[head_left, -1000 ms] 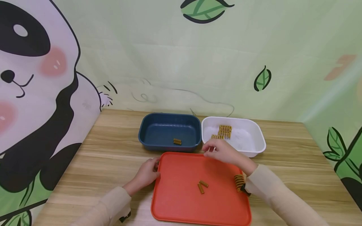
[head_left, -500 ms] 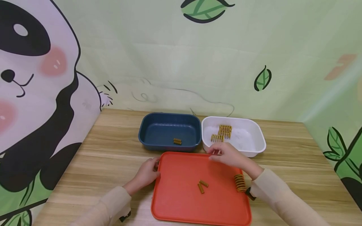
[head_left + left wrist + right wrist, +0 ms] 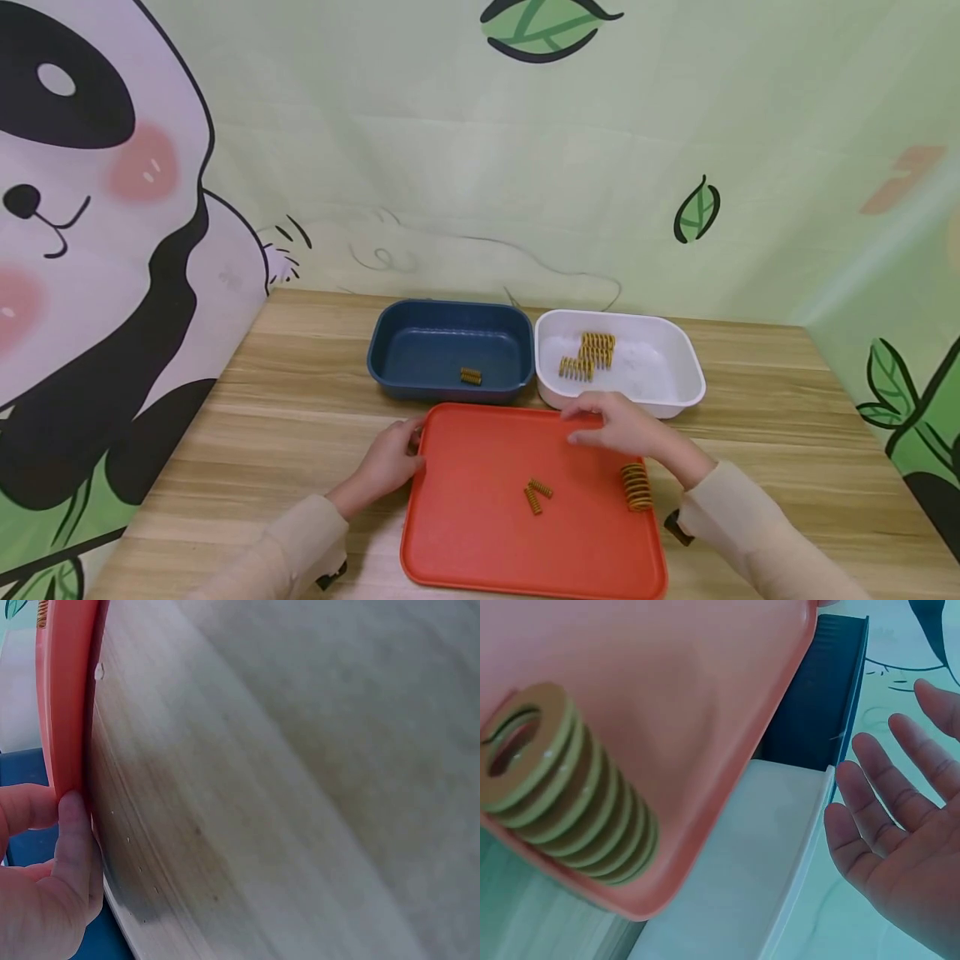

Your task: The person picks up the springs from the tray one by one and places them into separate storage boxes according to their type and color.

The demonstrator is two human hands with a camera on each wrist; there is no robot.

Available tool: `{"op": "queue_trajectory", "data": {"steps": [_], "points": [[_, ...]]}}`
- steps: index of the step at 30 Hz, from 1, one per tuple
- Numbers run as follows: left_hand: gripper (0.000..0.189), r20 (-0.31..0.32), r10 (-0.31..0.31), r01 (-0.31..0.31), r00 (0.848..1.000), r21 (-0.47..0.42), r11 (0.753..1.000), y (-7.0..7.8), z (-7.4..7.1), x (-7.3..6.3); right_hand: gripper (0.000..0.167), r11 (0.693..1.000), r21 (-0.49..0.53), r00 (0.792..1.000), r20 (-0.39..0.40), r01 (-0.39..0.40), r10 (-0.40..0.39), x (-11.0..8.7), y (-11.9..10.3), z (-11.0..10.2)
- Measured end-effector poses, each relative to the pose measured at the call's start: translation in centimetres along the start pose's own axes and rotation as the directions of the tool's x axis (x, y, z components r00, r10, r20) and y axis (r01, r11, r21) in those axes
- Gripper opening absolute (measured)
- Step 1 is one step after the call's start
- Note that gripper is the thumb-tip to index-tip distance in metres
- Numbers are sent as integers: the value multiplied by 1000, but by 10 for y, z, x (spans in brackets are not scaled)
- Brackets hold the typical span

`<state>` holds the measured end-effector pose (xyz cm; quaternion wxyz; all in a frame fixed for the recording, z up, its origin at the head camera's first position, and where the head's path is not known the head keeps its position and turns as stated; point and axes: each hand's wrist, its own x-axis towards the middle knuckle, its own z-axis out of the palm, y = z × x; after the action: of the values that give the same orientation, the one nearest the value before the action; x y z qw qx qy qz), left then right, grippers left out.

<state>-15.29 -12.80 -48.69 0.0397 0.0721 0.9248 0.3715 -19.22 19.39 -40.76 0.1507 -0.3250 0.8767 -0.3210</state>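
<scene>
At its far left corner, the red tray (image 3: pixel 480 533) is pinched between the thumb and fingers of my left hand (image 3: pixel 386 461). The left wrist view shows the fingertips (image 3: pixel 71 814) right on the tray's rim. My right hand (image 3: pixel 618 425) hovers over the tray's far right part with nothing in it; its fingers are spread and relaxed in the right wrist view. Two small coil springs (image 3: pixel 532 500) lie near the tray's middle. One large yellow coil spring (image 3: pixel 636 487) lies at its right edge, close below my right wrist.
Behind the tray stand a dark blue bin (image 3: pixel 450 310) with small springs (image 3: pixel 470 376) in it and, beside it, a white bin (image 3: pixel 660 379) holding several medium springs (image 3: pixel 596 350). A printed cloth wall (image 3: pixel 420 167) rises behind the wooden table (image 3: pixel 247 433).
My right hand has drawn back from the white bin's front left, moving right and nearer to me, its fingers parting. The left hand, tray and springs have stayed put.
</scene>
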Motion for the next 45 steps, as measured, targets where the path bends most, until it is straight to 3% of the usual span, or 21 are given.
{"op": "queue_trajectory", "data": {"steps": [8, 27, 45], "points": [[55, 5, -5, 5, 1000, -3, 1000, 1, 0, -1, 32, 999, 25, 999, 35, -29, 29, -11, 9, 1], [54, 3, -11, 11, 1000, 6, 1000, 2, -1, -1, 41, 997, 74, 998, 62, -11, 6, -27, 28, 1], [54, 3, -14, 14, 1000, 3, 1000, 1, -1, 0, 48, 988, 102, 989, 103, -112, 101, -46, 35, -3]]}}
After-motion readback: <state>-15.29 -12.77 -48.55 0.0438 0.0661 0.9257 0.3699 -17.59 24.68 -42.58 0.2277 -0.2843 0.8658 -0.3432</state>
